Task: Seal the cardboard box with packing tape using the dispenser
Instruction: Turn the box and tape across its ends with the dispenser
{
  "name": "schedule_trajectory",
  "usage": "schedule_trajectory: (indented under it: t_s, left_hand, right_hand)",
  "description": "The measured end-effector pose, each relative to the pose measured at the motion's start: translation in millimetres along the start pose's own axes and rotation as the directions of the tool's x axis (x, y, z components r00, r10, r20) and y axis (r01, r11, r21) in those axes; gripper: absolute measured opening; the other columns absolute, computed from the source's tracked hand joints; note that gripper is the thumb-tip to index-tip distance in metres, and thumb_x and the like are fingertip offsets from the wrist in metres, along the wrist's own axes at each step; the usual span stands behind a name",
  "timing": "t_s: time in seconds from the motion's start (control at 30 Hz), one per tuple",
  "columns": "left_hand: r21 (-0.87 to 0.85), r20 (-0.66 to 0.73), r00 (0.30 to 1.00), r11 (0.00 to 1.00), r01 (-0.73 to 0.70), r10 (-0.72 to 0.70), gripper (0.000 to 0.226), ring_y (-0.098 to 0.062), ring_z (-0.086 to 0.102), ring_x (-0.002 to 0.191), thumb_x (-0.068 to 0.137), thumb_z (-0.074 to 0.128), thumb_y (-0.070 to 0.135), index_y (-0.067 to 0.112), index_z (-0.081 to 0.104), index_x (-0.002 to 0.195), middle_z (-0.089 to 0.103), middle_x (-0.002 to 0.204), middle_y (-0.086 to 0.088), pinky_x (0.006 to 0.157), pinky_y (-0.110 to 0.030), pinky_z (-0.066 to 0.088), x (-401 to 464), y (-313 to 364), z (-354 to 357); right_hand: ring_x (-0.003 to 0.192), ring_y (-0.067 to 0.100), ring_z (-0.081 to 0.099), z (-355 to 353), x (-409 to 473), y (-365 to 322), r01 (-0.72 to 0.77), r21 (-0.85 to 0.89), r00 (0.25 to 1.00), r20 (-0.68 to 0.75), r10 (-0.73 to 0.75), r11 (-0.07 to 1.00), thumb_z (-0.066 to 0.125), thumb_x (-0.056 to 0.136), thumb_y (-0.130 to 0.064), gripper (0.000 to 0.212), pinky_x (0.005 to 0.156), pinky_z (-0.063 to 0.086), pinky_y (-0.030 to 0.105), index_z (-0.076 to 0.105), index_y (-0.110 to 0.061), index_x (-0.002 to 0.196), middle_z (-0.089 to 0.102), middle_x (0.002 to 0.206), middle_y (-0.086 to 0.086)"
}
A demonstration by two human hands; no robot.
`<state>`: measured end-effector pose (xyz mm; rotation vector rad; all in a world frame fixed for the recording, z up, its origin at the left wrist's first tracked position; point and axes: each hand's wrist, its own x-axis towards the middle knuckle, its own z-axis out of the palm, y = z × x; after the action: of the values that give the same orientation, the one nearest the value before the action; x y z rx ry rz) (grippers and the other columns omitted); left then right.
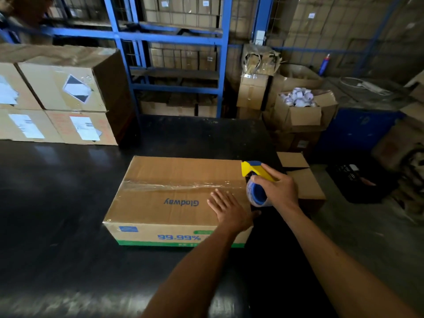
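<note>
A brown cardboard box (165, 198) printed "Glodway" lies on the black table (57, 203). A strip of clear tape (174, 185) runs along its top seam from the left edge to the right edge. My left hand (227, 210) rests flat on the box top near the right end, fingers spread. My right hand (277, 187) grips a yellow and blue tape dispenser (254, 180) with a blue-cored roll, held at the box's right edge where the tape strip ends.
Stacked labelled cartons (59, 99) stand at the table's back left. Blue shelving (174, 53) with boxes is behind. To the right sit an open carton of tape rolls (298, 104) and a smaller box (305, 180) beside the table.
</note>
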<state>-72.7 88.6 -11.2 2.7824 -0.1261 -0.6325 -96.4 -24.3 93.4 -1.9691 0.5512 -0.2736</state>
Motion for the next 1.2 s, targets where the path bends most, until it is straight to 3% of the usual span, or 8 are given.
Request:
schedule_trajectory:
  t_s: [0.2, 0.37, 0.47, 0.6, 0.77, 0.87, 0.97, 1.2]
  left_hand:
    - [0.09, -0.042, 0.999, 0.996, 0.001, 0.002, 0.121, -0.062, -0.023, 0.138, 0.083, 0.045, 0.075, -0.007, -0.009, 0.153, -0.02, 0.15, -0.046, 0.113, -0.068, -0.014, 7.0, 6.2, 2.1]
    - [0.205, 0.021, 0.979, 0.957, -0.203, 0.203, 0.123, -0.056, -0.02, 0.143, 0.08, 0.064, 0.066, -0.001, -0.006, 0.155, -0.016, 0.153, -0.043, 0.119, -0.06, -0.009, 1.3, -42.3, -13.8]
    - [0.319, 0.128, 0.92, 0.863, -0.392, 0.37, 0.125, -0.048, -0.017, 0.147, 0.077, 0.073, 0.06, 0.008, -0.006, 0.158, -0.016, 0.158, -0.035, 0.122, -0.052, -0.004, -7.9, -89.4, -31.5]
    - [0.361, 0.218, 0.87, 0.792, -0.493, 0.442, 0.123, -0.037, -0.016, 0.15, 0.077, 0.078, 0.048, 0.019, -0.01, 0.158, -0.021, 0.163, -0.017, 0.12, -0.051, -0.005, -19.8, -127.5, -43.7]
    - [0.179, -0.021, 0.962, 0.948, -0.265, 0.273, 0.129, -0.046, -0.021, 0.147, 0.077, 0.073, 0.06, 0.023, -0.022, 0.155, -0.027, 0.161, -0.021, 0.114, -0.067, -0.008, -29.5, -93.6, -4.9]
    - [0.18, -0.114, 0.979, 0.972, -0.149, 0.171, 0.101, -0.048, -0.015, 0.148, 0.088, 0.058, 0.062, 0.03, -0.009, 0.158, -0.015, 0.166, -0.013, 0.112, -0.073, -0.006, -32.1, -68.5, 4.5]
    - [0.219, -0.094, 0.978, 0.962, -0.165, 0.189, 0.087, -0.05, -0.013, 0.147, 0.094, 0.053, 0.056, 0.032, 0.001, 0.159, -0.009, 0.166, -0.012, 0.115, -0.069, -0.006, -29.4, -70.2, 0.1]
    - [0.355, 0.032, 0.936, 0.872, -0.338, 0.35, 0.096, -0.054, -0.013, 0.145, 0.091, 0.064, 0.049, 0.03, -0.001, 0.159, -0.006, 0.166, -0.013, 0.119, -0.064, 0.0, -27.7, -108.8, -11.6]
  right_hand:
    - [0.101, 0.01, 0.056, -27.3, -1.6, 23.1, -0.075, 0.041, 0.997, -0.019, 0.076, 0.996, 0.083, 0.072, -0.037, 0.055, 0.092, 0.047, 0.029, 0.068, -0.031, 0.124, 0.064, 0.124, -0.007]
    - [0.091, 0.01, 0.061, -24.9, 4.8, 25.8, -0.165, 0.181, 0.986, 0.01, 0.166, 0.97, 0.085, 0.07, -0.031, 0.053, 0.082, 0.048, 0.027, 0.07, -0.029, 0.12, 0.067, 0.109, -0.007]
    - [0.094, 0.013, 0.066, -11.9, 7.8, 21.7, -0.144, 0.176, 0.989, 0.037, 0.14, 0.974, 0.085, 0.066, -0.032, 0.053, 0.089, 0.053, 0.032, 0.072, -0.03, 0.117, 0.071, 0.11, -0.006]
    - [0.093, 0.012, 0.064, 5.1, 6.7, 12.8, -0.091, 0.181, 0.993, 0.089, 0.076, 0.979, 0.085, 0.069, -0.028, 0.051, 0.077, 0.046, 0.024, 0.071, -0.027, 0.119, 0.071, 0.107, -0.005]
    - [0.092, 0.01, 0.064, 19.7, 7.4, 9.5, -0.07, 0.143, 0.986, 0.158, 0.047, 0.987, 0.086, 0.066, -0.033, 0.055, 0.077, 0.046, 0.023, 0.071, -0.028, 0.119, 0.072, 0.107, -0.007]
    - [0.095, 0.009, 0.065, 16.8, 8.1, 11.4, -0.065, 0.125, 0.981, 0.19, 0.04, 0.99, 0.086, 0.063, -0.037, 0.057, 0.078, 0.048, 0.022, 0.071, -0.029, 0.118, 0.072, 0.107, -0.008]
    - [0.096, 0.009, 0.063, 6.8, 9.9, 13.1, -0.056, 0.139, 0.979, 0.2, 0.027, 0.989, 0.085, 0.066, -0.036, 0.054, 0.077, 0.047, 0.022, 0.071, -0.03, 0.117, 0.071, 0.105, -0.008]
    - [0.099, 0.011, 0.065, -2.2, 9.0, 22.9, -0.051, 0.155, 0.978, 0.206, 0.018, 0.987, 0.086, 0.066, -0.034, 0.054, 0.085, 0.052, 0.026, 0.071, -0.03, 0.118, 0.072, 0.108, -0.007]
